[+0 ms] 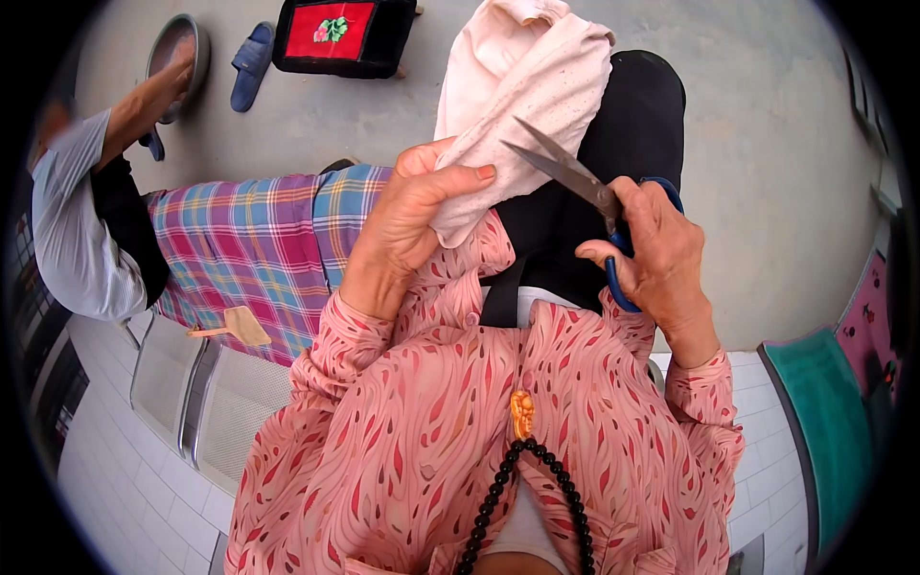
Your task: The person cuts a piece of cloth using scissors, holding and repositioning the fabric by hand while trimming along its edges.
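A pale pink cloth (522,105) with small dots hangs over my lap, bunched at its lower end. My left hand (412,206) grips that end, thumb on top and fingers behind the fabric. In my right hand (661,254) is a pair of scissors (575,177) with blue handles, my fingers through the loops. The blades are slightly apart and point up and to the left, overlapping the cloth in view; whether they touch it I cannot tell. Beneath lie my dark trousers (632,125).
To the left, a person in a grey shirt (81,230) reaches into a basin (196,72). A plaid cloth (240,230) covers the metal seats (240,412) beside me, with a small paddle-shaped item (247,326) on it. A blue slipper (251,67) and a red-topped stool (331,29) stand ahead; a green mat (819,422) is at right.
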### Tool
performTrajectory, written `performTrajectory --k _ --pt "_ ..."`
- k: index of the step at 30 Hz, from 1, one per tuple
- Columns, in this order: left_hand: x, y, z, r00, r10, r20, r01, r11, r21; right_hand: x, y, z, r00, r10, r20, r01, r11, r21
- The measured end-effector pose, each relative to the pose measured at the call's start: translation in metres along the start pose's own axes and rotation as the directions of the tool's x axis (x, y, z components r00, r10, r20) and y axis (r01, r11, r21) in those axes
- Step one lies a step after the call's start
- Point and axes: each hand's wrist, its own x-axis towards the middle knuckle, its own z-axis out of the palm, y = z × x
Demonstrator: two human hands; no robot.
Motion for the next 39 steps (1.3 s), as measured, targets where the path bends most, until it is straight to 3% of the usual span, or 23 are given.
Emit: performTrajectory --k 16,28,34,39 --pt "-0.001 0.002 0.001 0.996 0.017 0.092 0.001 0.981 -0.193 0.007 0.000 0.004 0.989 -0.142 -0.036 0.134 0.976 -0.171" --pt "-0.002 0.001 0.003 1.000 0.017 0.022 -0.015 0.996 -0.084 0.004 0.001 0.007 0.990 -0.135 -0.033 0.127 0.974 -0.187" --pt "0.003 -0.001 -0.004 0.998 0.006 0.057 -0.001 0.996 -0.085 0.004 0.001 0.007 0.995 -0.091 -0.039 0.090 0.996 -0.028" --pt "0.000 0.001 0.006 0.999 0.017 0.045 -0.013 0.996 -0.092 0.003 0.000 0.003 0.997 -0.078 -0.005 0.077 0.991 -0.113"
